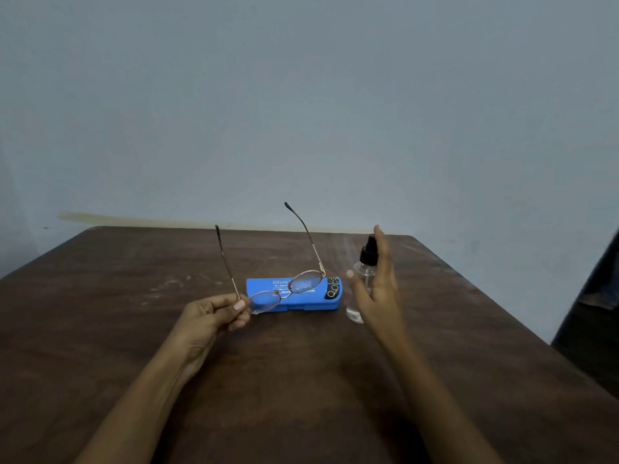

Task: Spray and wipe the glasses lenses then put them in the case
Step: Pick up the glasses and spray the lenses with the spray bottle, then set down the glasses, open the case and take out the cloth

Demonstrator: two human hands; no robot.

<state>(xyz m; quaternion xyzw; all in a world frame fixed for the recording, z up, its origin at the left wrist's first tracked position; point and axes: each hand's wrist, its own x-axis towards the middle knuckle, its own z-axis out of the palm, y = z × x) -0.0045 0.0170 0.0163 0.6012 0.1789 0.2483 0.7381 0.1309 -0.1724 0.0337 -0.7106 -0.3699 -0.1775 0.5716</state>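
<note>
Left grip: thumb and fingertips pinch the glasses at the hinge corner, on the 9 o'clock side of the frame. Holding firm, nothing else in it.

Right grip: open, fingers straight, palm turned toward 9 o'clock, holding nothing. It stands just in front of the bottle; contact cannot be told.

Glasses: off the tabletop, in the air in front of the case. Both temples are unfolded and rise toward 12 o'clock. 2 oval lenses in a thin metal rim.

Handling, as judged: light, springy wire, easily bent; lenses smear and scratch. Best held where it is now, at the hinge or rim edge, never on the glass. Temples need folding before casing.

Bottle: at 3 o'clock of the case, upright, clear body, black spray head. Probably light and smooth; take it round the body with 1 finger on the head.

Case: blue, closed, lying flat at 12 o'clock of the hands. White print reads "bhav…", the rest covered by a lens; smaller lines are too fine to read. A black patch at its 3 o'clock end carries a spectacles mark.

No cloth shows in view.
</note>
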